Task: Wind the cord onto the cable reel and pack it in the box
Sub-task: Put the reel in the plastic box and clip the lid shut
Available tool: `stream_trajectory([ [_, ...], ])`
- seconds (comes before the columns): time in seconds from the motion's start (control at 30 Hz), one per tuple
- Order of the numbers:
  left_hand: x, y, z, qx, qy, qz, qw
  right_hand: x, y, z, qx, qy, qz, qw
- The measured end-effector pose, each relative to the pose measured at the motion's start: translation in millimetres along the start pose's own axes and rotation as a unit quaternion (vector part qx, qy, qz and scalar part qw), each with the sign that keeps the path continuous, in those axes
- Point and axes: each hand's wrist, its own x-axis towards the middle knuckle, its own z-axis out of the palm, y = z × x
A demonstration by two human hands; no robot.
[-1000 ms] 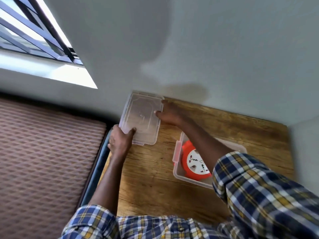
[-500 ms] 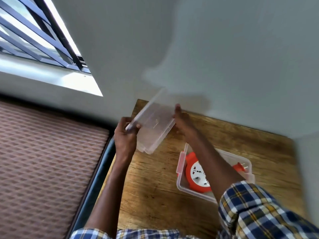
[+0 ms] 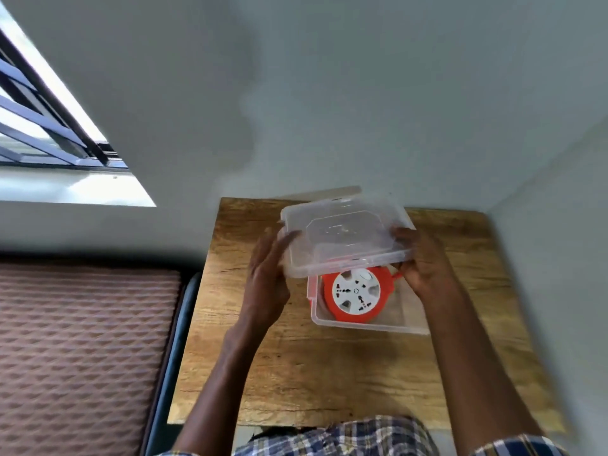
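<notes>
An orange cable reel (image 3: 357, 295) with a white socket face lies inside a clear plastic box (image 3: 368, 325) on the wooden table (image 3: 296, 373). A clear plastic lid (image 3: 345, 235) hovers tilted over the far half of the box and hides the reel's upper part. My left hand (image 3: 268, 278) holds the lid's left edge. My right hand (image 3: 424, 261) grips its right edge, fingers curled under the rim. The cord itself is not visible.
The table stands in a corner, with a grey wall (image 3: 329, 93) behind and to the right. A brown patterned mattress (image 3: 82, 350) lies to the left past a dark frame (image 3: 179, 324). A barred window (image 3: 42, 126) is at upper left.
The lid lay flat on the table's far left, held by both hands. It was lifted, turned and carried right; it is now above the box.
</notes>
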Motion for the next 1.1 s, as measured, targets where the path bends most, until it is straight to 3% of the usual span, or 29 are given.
stream_trajectory([
  [0.1,-12,0,1,-0.095,0.061,-0.176,0.978,-14,16,-23,-0.021,0.041,-0.031,0.998],
  [0.2,-13,9,5,-0.235,-0.006,-0.302,0.924,-29,28,-36,-0.092,0.073,-0.067,0.991],
  [0.27,-17,18,11,-0.254,-0.025,-0.315,0.914,-39,34,-41,-0.197,0.110,-0.124,0.966],
  [0.4,-27,34,19,-0.240,0.020,-0.316,0.918,-43,41,-52,-0.394,0.183,-0.234,0.870],
  [0.57,-38,53,21,-0.267,0.040,-0.315,0.910,-41,45,-73,-0.574,0.241,-0.198,0.757],
  [0.67,-41,56,24,-0.273,0.031,-0.308,0.911,-48,51,-70,-0.623,0.237,-0.199,0.719],
  [0.77,-42,58,29,-0.257,0.020,-0.312,0.915,-57,60,-51,-0.649,0.173,-0.286,0.683],
  [0.93,-38,53,36,-0.203,0.001,-0.286,0.937,-60,82,2,-0.685,-0.056,-0.372,0.624],
  [1.03,-34,45,45,-0.096,-0.040,-0.222,0.969,-44,95,11,-0.716,-0.152,-0.377,0.568],
  [1.1,-35,39,53,-0.026,-0.065,-0.188,0.980,-27,101,-2,-0.726,-0.171,-0.362,0.560],
])
